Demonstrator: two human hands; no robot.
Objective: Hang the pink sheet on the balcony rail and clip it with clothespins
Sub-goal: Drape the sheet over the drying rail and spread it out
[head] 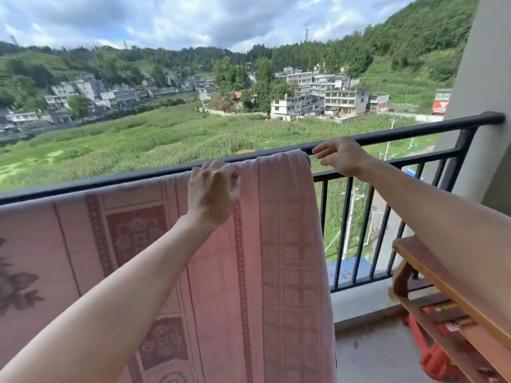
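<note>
The pink sheet (249, 244) hangs draped over the black balcony rail (401, 132), covering the rail from the left edge of the view to a point a little left of the right hand; its patterned face falls straight down in front of the bars, and its right edge runs down nearly vertical. The left arm reaches forward and up from the lower left, forearm bare, wrist bent slightly back. The left hand (213, 193) lies at the top of the sheet where it folds over the rail, back of the hand toward the camera, fingers curled down over the fold and thumb tucked near the cloth; it seems to press or lightly pinch the sheet, but whether it truly grips cannot be told. The right arm stretches in from the right edge, above a wooden bench (442, 283) that stands beside the rail's right end, the forearm angling up and to the left. The right hand (341, 156) hovers just at the rail, right of the sheet's top corner, palm turned down and left, fingers spread loosely and pointing toward the corner, holding nothing; whether it touches the rail is unclear. To the right of the sheet the rail is bare as far as a grey pillar (481, 78). Something red (434, 360) lies under the bench, blurred. Beyond the rail lie green fields, houses and wooded hills.
</note>
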